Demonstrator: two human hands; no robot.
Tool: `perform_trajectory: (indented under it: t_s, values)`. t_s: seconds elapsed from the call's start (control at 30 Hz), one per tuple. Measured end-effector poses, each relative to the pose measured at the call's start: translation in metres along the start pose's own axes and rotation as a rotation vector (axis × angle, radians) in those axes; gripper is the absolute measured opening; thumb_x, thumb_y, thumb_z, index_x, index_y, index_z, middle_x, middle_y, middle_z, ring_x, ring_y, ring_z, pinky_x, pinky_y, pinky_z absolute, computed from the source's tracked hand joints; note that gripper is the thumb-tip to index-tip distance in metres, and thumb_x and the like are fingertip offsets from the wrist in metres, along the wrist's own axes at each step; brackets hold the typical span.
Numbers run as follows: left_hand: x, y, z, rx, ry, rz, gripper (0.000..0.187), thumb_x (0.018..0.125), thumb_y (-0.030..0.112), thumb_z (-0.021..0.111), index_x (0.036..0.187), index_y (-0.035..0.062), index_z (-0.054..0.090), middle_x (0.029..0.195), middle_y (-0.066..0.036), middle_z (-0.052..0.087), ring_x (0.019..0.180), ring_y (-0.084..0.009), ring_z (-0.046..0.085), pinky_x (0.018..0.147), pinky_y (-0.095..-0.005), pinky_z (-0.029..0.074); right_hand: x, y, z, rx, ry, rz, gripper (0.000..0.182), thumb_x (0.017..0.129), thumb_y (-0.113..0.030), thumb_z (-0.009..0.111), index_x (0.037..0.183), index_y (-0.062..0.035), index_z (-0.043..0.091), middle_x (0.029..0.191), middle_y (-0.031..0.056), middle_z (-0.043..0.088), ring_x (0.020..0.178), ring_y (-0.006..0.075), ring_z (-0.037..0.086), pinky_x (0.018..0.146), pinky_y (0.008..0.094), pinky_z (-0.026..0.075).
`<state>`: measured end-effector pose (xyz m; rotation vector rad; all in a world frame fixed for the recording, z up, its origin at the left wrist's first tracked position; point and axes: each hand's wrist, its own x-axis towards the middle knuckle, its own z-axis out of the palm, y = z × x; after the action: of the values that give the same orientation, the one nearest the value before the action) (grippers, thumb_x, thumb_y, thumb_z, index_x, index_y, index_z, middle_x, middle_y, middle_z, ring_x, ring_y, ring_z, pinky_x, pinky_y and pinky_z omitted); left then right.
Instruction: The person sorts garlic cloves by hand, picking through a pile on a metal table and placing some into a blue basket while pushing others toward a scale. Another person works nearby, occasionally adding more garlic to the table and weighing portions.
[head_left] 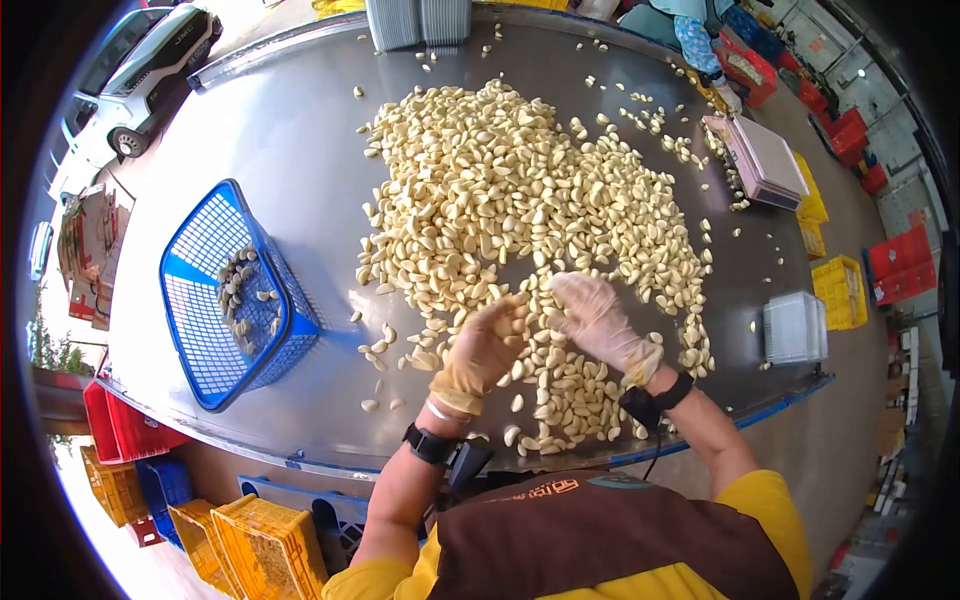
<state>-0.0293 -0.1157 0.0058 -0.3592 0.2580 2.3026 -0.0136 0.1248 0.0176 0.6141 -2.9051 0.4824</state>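
Note:
A large heap of peeled garlic cloves (pixel 500 190) is spread over the metal table (pixel 300 130). My left hand (pixel 485 345), in a thin pale glove, is at the near edge of the heap with its fingers loosely curved and apart. Across from it, my gloved right hand (pixel 600 320) reaches over the cloves, fingers stretched toward the left. No clove can be made out in either hand. Between and below my hands lies a smaller spread of cloves (pixel 575 400), reaching toward the table's near edge.
A blue plastic basket (pixel 295 335) with some darker cloves inside stands at left. On the right are a pink scale (pixel 765 165) and clear plastic containers (pixel 795 328). Grey trays (pixel 420 22) stand at the far edge. A co-worker's hand (pixel 730 98) is beyond the scale. Yellow crates (pixel 265 540) sit below left.

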Motion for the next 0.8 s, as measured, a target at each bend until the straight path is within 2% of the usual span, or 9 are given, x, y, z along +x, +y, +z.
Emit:
perform_trajectory:
  t_s: [0.1,0.2,0.27,0.33,0.4,0.47,0.53,0.6,0.8]
  values:
    - [-0.058,0.057,0.055,0.19,0.013,0.43,0.02,0.1,0.018,0.058,0.114,0.0042,0.061,0.098,-0.003,0.065,0.081,-0.0104,0.06,0.063,-0.0202,0.046,-0.004,-0.022,0.011,-0.064,-0.306,-0.546,0.061,0.095,-0.05,0.055,0.151,-0.0308,0.04,0.16,0.001,0.032,0.149,0.02,0.027,0.12,0.0521,0.004]
    - [-0.127,0.134,0.077,0.535,0.058,0.924,0.024,0.102,0.021,0.055,0.12,0.0057,0.064,0.101,-0.003,0.065,0.089,-0.01,0.06,0.075,-0.0217,0.05,0.009,0.029,0.007,-0.153,-0.318,-0.296,0.06,0.097,-0.051,0.051,0.153,-0.032,0.036,0.162,0.0007,0.03,0.151,0.0232,0.022,0.121,0.0537,0.002]
    - [-0.157,0.173,0.081,1.194,0.711,1.36,0.029,0.103,0.025,0.053,0.125,0.0093,0.063,0.115,-0.009,0.066,0.101,-0.0178,0.064,0.085,-0.0285,0.052,0.009,0.097,0.013,-0.529,-0.102,-0.192,0.067,0.097,-0.054,0.049,0.156,-0.0286,0.03,0.163,0.0014,0.026,0.152,0.0277,0.018,0.121,0.0544,0.003]
    - [-0.188,0.215,0.053,1.676,0.953,1.171,0.04,0.102,0.037,0.052,0.134,0.0149,0.06,0.138,-0.013,0.057,0.13,-0.0264,0.052,0.108,-0.0419,0.041,-0.002,0.108,-0.012,-0.331,-0.136,0.295,0.073,0.096,-0.056,0.049,0.157,-0.0202,0.029,0.165,0.0064,0.022,0.151,0.0339,0.016,0.12,0.0558,0.005]
    - [-0.198,0.216,0.022,2.512,1.83,0.961,0.047,0.099,0.046,0.051,0.138,0.0196,0.058,0.155,-0.011,0.041,0.149,-0.0296,0.026,0.12,-0.0501,0.018,-0.015,0.093,-0.003,-0.313,0.097,0.218,0.08,0.093,-0.055,0.055,0.156,-0.0118,0.029,0.164,0.0169,0.018,0.151,0.0374,0.016,0.118,0.0573,0.01]
    - [-0.187,0.177,0.017,2.58,1.593,1.407,0.05,0.093,0.044,0.061,0.14,0.0249,0.056,0.159,-0.006,0.035,0.151,-0.0335,0.018,0.12,-0.0581,0.007,-0.02,0.01,-0.012,-0.188,-0.13,-0.019,0.082,0.089,-0.054,0.059,0.155,-0.0143,0.031,0.163,0.0154,0.019,0.151,0.0358,0.014,0.118,0.0558,0.012]
    - [-0.159,0.13,0.022,2.542,0.955,1.297,0.054,0.088,0.035,0.068,0.14,0.0238,0.055,0.158,-0.007,0.036,0.15,-0.0342,0.02,0.12,-0.0588,0.007,-0.023,-0.056,0.006,0.21,-0.311,-0.394,0.079,0.085,-0.046,0.066,0.154,-0.0232,0.035,0.161,0.0106,0.028,0.15,0.0313,0.021,0.118,0.0541,0.019]
    - [-0.136,0.083,0.044,2.729,0.816,0.893,0.056,0.085,0.028,0.071,0.138,0.0201,0.056,0.156,-0.009,0.039,0.148,-0.0357,0.023,0.12,-0.0564,0.01,-0.03,-0.099,0.029,0.264,-0.381,-0.712,0.079,0.084,-0.044,0.068,0.153,-0.0259,0.036,0.16,0.009,0.03,0.149,0.0302,0.024,0.118,0.0539,0.022]
    - [-0.144,0.104,-0.009,2.463,0.537,0.743,0.055,0.084,0.025,0.07,0.135,0.0114,0.055,0.145,-0.015,0.049,0.134,-0.0378,0.044,0.113,-0.0488,0.032,-0.07,-0.031,-0.021,0.082,-0.627,-0.6,0.066,0.093,-0.049,0.057,0.153,-0.0371,0.033,0.161,0.0018,0.03,0.149,0.028,0.026,0.121,0.0524,0.017]
